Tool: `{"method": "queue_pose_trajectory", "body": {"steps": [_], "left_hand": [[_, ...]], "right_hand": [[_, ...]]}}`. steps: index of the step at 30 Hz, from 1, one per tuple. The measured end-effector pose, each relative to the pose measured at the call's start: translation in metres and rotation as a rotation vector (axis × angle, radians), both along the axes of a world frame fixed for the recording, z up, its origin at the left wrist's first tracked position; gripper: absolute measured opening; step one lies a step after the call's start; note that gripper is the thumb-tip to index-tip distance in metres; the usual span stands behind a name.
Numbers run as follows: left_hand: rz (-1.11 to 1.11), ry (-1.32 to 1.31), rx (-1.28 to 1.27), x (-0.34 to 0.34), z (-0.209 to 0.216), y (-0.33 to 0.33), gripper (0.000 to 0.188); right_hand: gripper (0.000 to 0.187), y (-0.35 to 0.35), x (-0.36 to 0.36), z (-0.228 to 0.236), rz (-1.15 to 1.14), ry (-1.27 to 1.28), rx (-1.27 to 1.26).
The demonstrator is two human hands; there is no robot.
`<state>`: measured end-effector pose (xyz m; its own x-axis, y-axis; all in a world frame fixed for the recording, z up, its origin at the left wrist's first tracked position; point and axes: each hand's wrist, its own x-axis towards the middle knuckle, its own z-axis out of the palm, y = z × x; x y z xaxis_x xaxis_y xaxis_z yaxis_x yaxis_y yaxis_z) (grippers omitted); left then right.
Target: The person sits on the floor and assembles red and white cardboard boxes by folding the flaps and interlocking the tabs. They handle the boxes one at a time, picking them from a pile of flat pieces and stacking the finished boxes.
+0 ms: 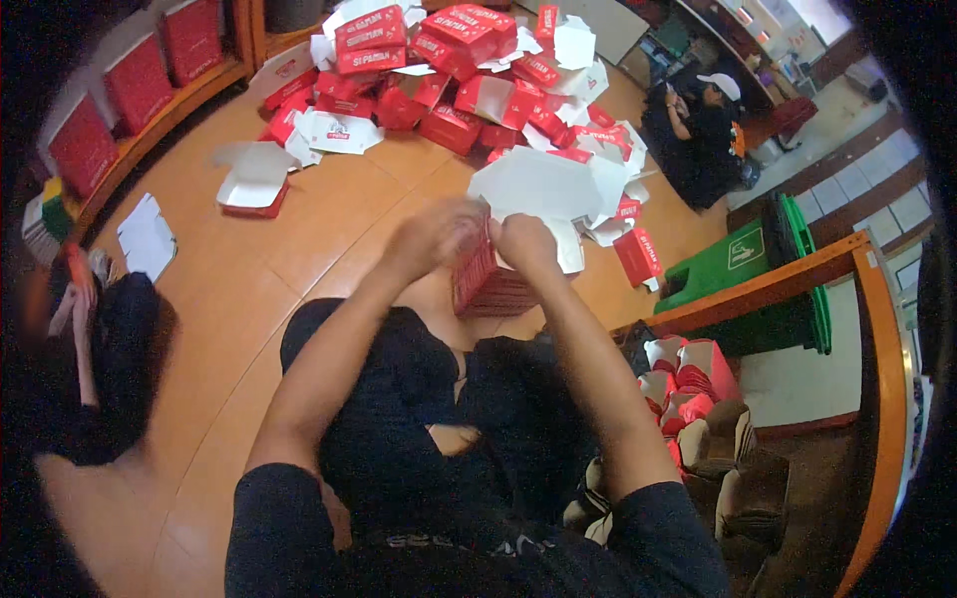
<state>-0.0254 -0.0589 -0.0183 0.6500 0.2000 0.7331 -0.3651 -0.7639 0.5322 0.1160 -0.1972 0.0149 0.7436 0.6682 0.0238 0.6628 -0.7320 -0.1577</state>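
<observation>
Between my knees stands a stack of flat red cartons (488, 290). On top of it lies a partly unfolded carton (543, 186), its white inside facing up and its flaps spread away from me. My right hand (525, 244) is closed at the near edge of this carton, the fingers pressed together over the red side. My left hand (439, 237) is at the carton's near left corner, smeared by motion, so its fingers do not show clearly.
A large heap of folded red-and-white cartons (449, 85) lies ahead. One open carton (254, 179) sits apart on the tiled floor (234, 289). A green bin (743, 249), a wooden frame (768, 279) and stacked cartons (698, 369) stand right. People sit at left (110, 359) and far right (698, 135).
</observation>
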Motion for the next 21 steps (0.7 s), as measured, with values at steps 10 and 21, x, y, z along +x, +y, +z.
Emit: {"method": "queue_pose_trajectory", "body": {"steps": [10, 21], "left_hand": [[1.853, 0.579, -0.028, -0.489, -0.238, -0.036, 0.040], [1.735, 1.516, -0.043, -0.537, -0.315, -0.143, 0.080]], "right_hand": [[0.050, 0.033, 0.017, 0.054, 0.292, -0.261, 0.035], [0.034, 0.192, -0.126, 0.095, 0.722, -0.200, 0.129]]}}
